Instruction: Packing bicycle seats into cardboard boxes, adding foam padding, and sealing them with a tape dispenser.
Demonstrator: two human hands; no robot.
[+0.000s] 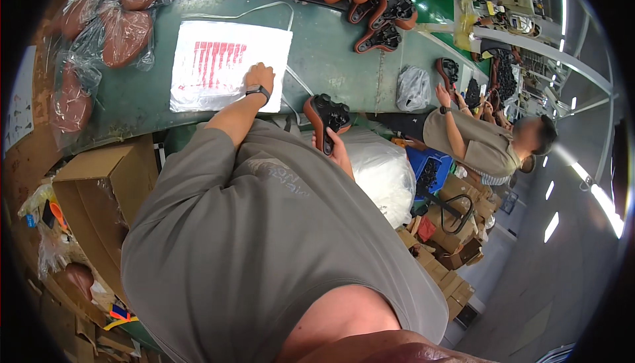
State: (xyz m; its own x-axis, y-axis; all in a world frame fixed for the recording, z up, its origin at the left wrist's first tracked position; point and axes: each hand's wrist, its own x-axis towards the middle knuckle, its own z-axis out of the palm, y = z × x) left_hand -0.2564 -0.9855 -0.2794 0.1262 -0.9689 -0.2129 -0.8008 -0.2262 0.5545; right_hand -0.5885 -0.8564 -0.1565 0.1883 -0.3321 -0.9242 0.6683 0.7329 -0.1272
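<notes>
The workshop ran back under bright strip lights, and a long green worktable [344, 65] stretched across in front of the person. On it lay a flat white stack of plastic bags [225, 65] with red printing, and the person's left hand [259, 77] rested on its right part, a dark wristwatch [258, 90] just behind. The fingers were drawn loosely together; I could not tell whether they pinched the top layer. The right hand [340, 154] was closed around the narrow end of a brown saddle [317, 121], thumb on the black underside, which faced up. That saddle was at the near edge of the table, right of the stack and close to the person's front.

Saddles in clear plastic [126, 36] were heaped at the far left, and bare brown saddles [390, 16] lay clustered at the far side. A grey plastic bundle [413, 88] sat farther right. Beyond it a co-worker [476, 138] had a hand at another saddle [448, 69]. A cardboard box [96, 171] stood below the table on the left.
</notes>
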